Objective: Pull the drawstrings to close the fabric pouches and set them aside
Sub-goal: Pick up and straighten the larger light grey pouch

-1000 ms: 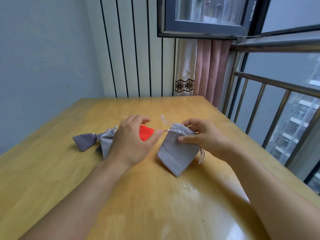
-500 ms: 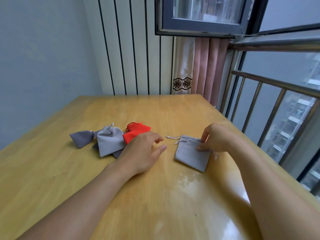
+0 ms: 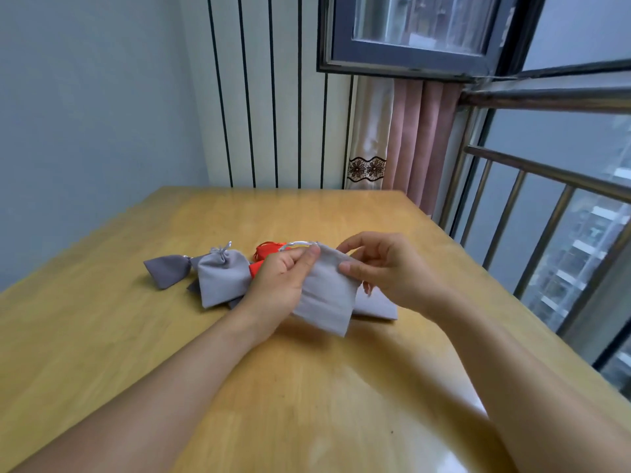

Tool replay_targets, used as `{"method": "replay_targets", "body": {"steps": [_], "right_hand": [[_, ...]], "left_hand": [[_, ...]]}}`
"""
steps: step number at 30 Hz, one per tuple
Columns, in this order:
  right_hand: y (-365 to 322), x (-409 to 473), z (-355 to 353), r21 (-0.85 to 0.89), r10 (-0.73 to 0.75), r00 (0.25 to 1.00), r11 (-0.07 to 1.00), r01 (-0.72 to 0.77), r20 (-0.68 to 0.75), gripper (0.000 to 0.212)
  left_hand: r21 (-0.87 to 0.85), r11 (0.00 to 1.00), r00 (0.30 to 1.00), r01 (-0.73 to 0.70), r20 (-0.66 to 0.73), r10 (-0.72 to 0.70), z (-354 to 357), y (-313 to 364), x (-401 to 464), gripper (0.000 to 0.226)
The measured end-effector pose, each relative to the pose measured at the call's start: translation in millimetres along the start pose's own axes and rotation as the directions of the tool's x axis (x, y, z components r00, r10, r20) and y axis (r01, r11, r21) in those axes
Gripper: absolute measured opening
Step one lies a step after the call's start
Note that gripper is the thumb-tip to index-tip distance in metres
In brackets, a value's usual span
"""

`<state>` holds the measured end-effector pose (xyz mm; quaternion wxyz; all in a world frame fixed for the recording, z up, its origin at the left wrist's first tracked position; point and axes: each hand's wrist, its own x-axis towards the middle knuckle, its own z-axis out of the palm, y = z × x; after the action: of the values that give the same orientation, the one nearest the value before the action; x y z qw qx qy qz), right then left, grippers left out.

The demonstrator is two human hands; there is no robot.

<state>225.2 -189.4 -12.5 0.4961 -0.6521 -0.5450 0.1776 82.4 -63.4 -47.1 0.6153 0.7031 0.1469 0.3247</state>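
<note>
1. The left hand (image 3: 280, 285) is pinching the light grey pouch's (image 3: 326, 295) top corner at table centre; the right hand (image 3: 386, 268) is pinching its edge.
2. The mouth looks uncinched; next, pulling the white drawstring (image 3: 296, 244) toward 12 o'clock.
3. The closed pouches (image 3: 222, 278) are lying at 9 o'clock.

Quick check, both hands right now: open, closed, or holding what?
Left hand: closed, pinching the top corner of the grey pouch.
Right hand: pinching the same pouch's right edge.
</note>
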Motion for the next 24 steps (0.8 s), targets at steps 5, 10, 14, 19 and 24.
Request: {"method": "replay_targets", "body": {"steps": [5, 10, 14, 19, 24], "right_hand": [[8, 1, -9, 0.067, 0.170, 0.984, 0.984, -0.166, -0.060, 0.014], [6, -1, -10, 0.172, 0.251, 0.967, 0.956, -0.239, -0.050, 0.024], [0, 1, -5, 0.712, 0.333, 0.942, 0.649, -0.267, 0.050, 0.018], [-7, 2, 10, 0.937, 0.347, 0.931, 0.272, -0.218, 0.115, 0.028], [-4, 9, -5, 0.946, 0.366, 0.930, 0.307, -0.105, -0.016, 0.035]], "left_hand": [[-0.135, 0.988, 0.992, 0.077, -0.085, -0.089, -8, -1, 6, 0.023], [-0.241, 0.962, 0.972, 0.131, -0.157, -0.172, -2, 7, 4, 0.029], [-0.530, 0.803, 0.938, 0.273, -0.039, -0.344, -4, 14, 4, 0.025], [-0.763, 0.581, 0.923, 0.284, 0.053, -0.381, -5, 22, 4, 0.031], [-0.745, 0.654, 0.948, 0.131, -0.099, -0.303, -18, 31, 13, 0.033]]}}
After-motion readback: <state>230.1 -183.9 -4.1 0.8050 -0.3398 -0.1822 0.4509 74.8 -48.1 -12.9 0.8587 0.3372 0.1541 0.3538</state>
